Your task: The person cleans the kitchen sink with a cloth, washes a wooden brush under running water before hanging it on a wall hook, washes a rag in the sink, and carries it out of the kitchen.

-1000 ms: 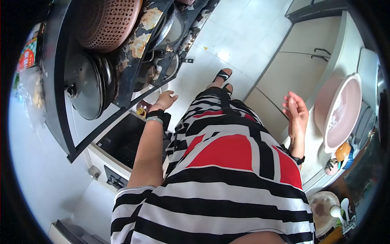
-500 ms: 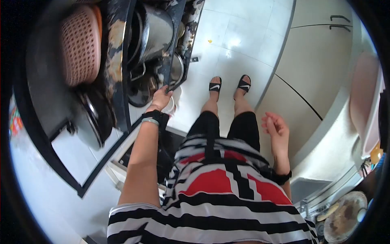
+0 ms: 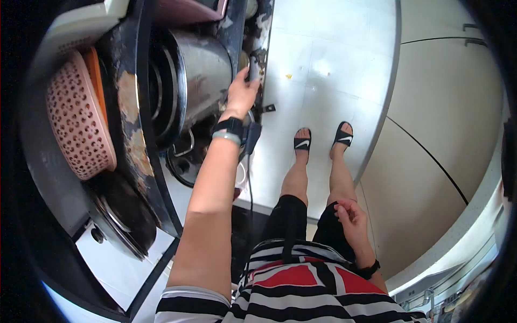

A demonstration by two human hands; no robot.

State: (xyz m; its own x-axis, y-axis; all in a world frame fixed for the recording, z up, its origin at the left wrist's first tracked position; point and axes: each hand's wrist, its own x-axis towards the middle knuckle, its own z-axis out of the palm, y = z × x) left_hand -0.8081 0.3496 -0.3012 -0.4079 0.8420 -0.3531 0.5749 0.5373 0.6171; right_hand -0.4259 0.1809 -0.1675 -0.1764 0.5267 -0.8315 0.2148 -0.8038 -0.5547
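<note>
My left hand reaches to the outer edge of the dark shelf rack, its thumb and a finger apart beside a small grey object. Whether it touches that object cannot be made out. A black watch and a pale bracelet are on this wrist. Just left of the hand, a large steel pot lies on the rack. My right hand hangs in front of my right thigh, fingers loosely curled with a gap to the thumb and nothing visible in them.
A pink perforated basket and dark lidded pans are on the rack at the left. Pale cabinets with dark handles line the right side. A metal bracket sticks out from the rack over the tiled floor.
My left hand has moved forward along the rack's edge, and its fingers have spread. My right hand has come down in front of my thigh. The view has shifted closer to the rack.
</note>
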